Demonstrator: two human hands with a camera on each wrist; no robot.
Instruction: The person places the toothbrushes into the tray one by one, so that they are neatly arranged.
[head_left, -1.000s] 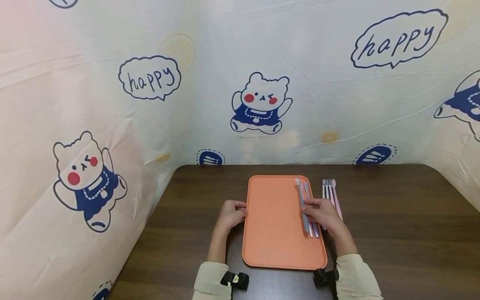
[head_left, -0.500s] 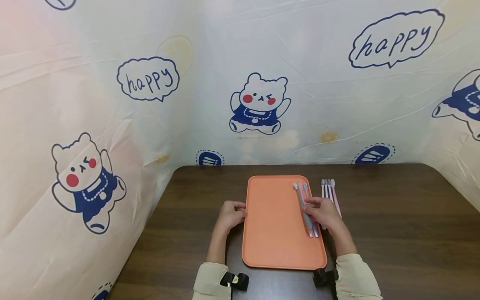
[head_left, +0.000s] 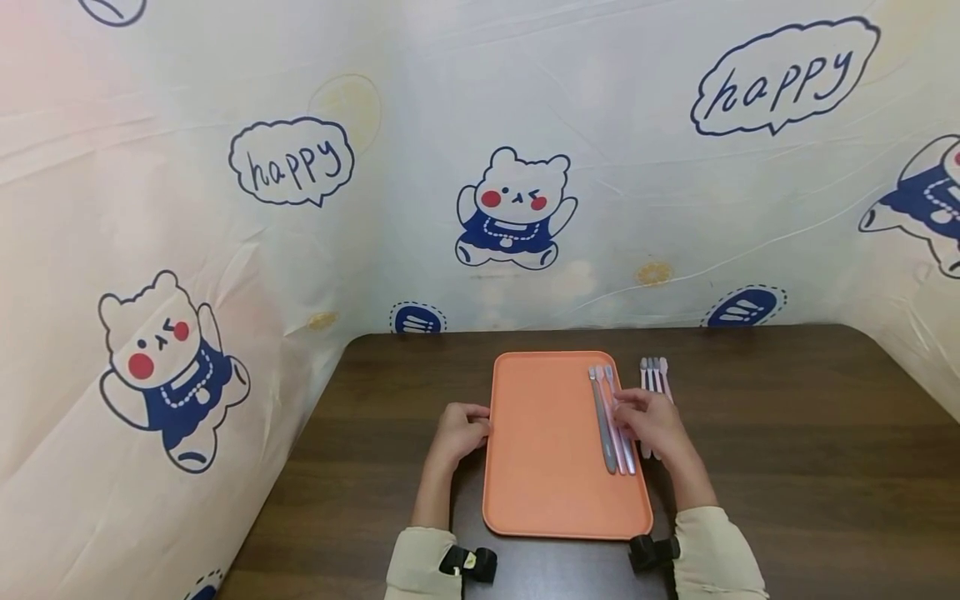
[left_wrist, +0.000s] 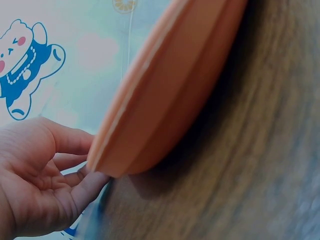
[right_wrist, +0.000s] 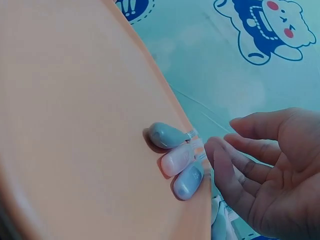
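An orange tray point(head_left: 543, 450) lies on the table. My left hand point(head_left: 459, 432) holds its left edge; in the left wrist view the thumb and fingers point(left_wrist: 75, 142) pinch the rim. Three toothbrushes lie side by side along the tray's right part: a grey one point(head_left: 603, 433), a pink one point(head_left: 619, 458) and a purple-blue one point(head_left: 630, 463). My right hand point(head_left: 652, 423) hovers over the tray's right edge, partly covering the purple-blue brush in the head view. In the right wrist view its fingers are loosely bent, apart from the brush handles, with nothing between them.
Several more toothbrushes point(head_left: 651, 375) lie in a row on the brown table point(head_left: 810, 450), just right of the tray and partly behind my right hand. A patterned curtain point(head_left: 420, 225) stands behind the table and along its left side.
The grey toothbrush, earlier held in my right hand above the tray, now lies left of the pink one. My right hand has let go and shifted slightly right. The left hand stays on the rim.
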